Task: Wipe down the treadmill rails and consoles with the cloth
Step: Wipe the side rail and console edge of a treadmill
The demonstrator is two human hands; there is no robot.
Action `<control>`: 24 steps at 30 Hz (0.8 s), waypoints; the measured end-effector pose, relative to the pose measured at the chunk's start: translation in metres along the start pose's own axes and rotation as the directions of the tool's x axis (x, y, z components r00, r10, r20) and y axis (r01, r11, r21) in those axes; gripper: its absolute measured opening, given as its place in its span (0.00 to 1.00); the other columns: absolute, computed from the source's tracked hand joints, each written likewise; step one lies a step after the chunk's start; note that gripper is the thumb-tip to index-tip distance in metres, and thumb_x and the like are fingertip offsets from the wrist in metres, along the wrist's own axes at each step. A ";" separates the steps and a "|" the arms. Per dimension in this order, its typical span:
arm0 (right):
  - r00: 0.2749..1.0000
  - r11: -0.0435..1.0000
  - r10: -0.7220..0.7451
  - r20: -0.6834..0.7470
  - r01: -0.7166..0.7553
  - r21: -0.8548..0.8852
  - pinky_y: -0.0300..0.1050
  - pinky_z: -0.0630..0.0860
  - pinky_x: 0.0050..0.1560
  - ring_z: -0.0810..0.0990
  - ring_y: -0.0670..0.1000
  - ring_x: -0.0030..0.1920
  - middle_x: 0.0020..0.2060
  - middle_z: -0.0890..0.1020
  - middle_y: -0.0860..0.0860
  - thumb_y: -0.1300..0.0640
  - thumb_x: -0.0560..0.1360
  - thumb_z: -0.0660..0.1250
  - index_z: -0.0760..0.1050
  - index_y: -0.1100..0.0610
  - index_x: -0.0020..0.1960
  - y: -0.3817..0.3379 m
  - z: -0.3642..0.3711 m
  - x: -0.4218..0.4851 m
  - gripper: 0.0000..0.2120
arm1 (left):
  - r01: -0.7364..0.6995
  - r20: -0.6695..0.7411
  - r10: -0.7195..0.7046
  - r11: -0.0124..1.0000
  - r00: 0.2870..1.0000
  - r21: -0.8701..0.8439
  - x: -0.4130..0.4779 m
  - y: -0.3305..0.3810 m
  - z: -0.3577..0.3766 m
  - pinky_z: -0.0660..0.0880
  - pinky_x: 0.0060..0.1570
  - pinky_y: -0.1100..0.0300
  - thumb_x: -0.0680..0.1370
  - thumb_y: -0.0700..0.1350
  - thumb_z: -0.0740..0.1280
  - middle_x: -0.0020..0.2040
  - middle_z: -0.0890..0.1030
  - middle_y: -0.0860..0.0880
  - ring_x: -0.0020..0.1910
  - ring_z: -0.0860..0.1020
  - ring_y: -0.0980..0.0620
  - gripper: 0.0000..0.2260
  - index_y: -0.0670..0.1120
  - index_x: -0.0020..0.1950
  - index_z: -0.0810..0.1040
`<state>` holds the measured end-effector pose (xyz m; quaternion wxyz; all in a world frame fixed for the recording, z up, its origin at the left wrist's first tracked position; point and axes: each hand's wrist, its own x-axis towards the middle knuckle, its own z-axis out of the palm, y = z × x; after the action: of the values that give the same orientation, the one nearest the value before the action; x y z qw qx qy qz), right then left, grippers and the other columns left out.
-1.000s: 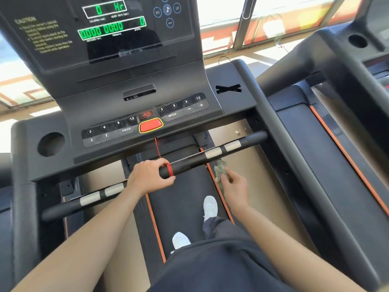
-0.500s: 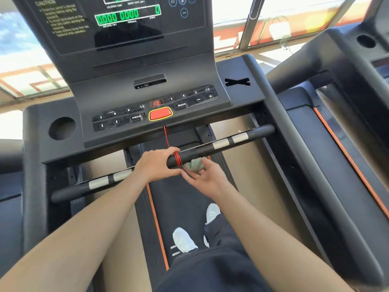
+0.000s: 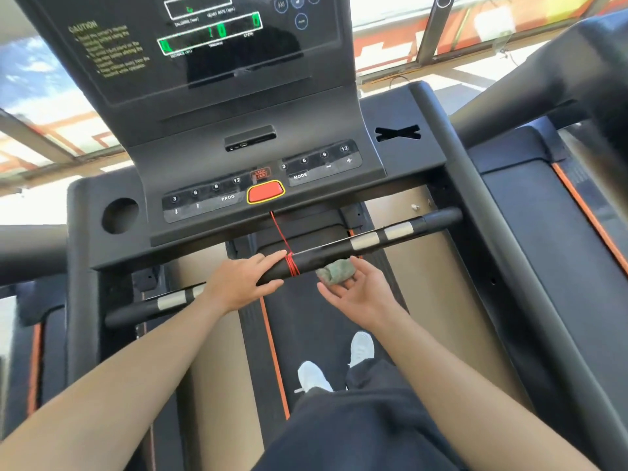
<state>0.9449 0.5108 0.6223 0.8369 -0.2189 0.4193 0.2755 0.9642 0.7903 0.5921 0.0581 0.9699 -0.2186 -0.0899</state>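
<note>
- Two hands are at the handlebar. The right hand (image 3: pixel 360 294) is turned palm up with its fingers loosely curled, and it cradles a small wadded grey-green cloth (image 3: pixel 336 271) between fingertips and thumb.
- The cloth sits against the near underside of a long round black crossbar (image 3: pixel 326 254). Whether it presses on the bar or only sits just beside it, I cannot tell.
- The left hand (image 3: pixel 241 282) lies on the same crossbar just to the left. Its fingers are nearly straight along the top and its thumb is below, so it looks like a loose rest rather than a firm grip.
- Its fingertips reach a thin red cord (image 3: pixel 292 265) wound round the bar, and the cloth is just right of that cord.
- The crossbar's long axis runs from lower left to upper right, with two silver bands (image 3: pixel 365 240) farther along on the right.
- A wipe would likely follow that axis toward the bands. The right hand is nearer that stretch, and the left can steady the bar.
- Beyond the bar stands the dark grey console (image 3: pixel 265 158) with its red stop button (image 3: pixel 265 192), and the black side rail (image 3: pixel 475 205) is to the right. Both are well apart from the cloth.
</note>
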 end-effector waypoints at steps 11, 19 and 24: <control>0.993 0.995 0.090 0.079 -0.093 0.035 0.61 0.76 0.63 0.80 0.66 0.61 0.65 0.79 0.62 0.58 0.77 0.67 0.73 0.63 0.68 -0.005 -0.005 0.007 0.21 | -0.020 -0.217 0.035 0.997 0.976 0.070 -0.006 0.011 0.001 0.75 0.29 0.58 0.78 0.62 0.59 0.46 0.84 0.53 0.37 0.83 0.50 0.25 0.48 0.66 0.78; 0.993 0.999 0.038 0.108 -0.041 0.026 0.66 0.73 0.65 0.80 0.65 0.63 0.65 0.80 0.60 0.57 0.76 0.68 0.71 0.61 0.71 -0.032 -0.031 0.006 0.24 | 0.066 -0.196 -0.082 0.994 0.977 -0.089 -0.006 0.007 0.003 0.77 0.33 0.57 0.76 0.64 0.63 0.51 0.84 0.56 0.44 0.84 0.50 0.22 0.54 0.65 0.78; 0.993 0.994 0.081 0.088 -0.074 -0.075 0.67 0.74 0.64 0.82 0.64 0.61 0.65 0.80 0.60 0.58 0.76 0.68 0.71 0.61 0.71 -0.007 -0.011 0.009 0.24 | 0.151 -0.132 -0.184 0.962 0.974 -0.227 -0.003 0.015 -0.008 0.74 0.39 0.63 0.71 0.63 0.67 0.50 0.83 0.60 0.46 0.82 0.56 0.19 0.59 0.61 0.79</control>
<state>0.9479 0.5017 0.6098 0.8355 -0.2194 0.3787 0.3322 0.9573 0.7789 0.6021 0.1718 0.9769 -0.1195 -0.0433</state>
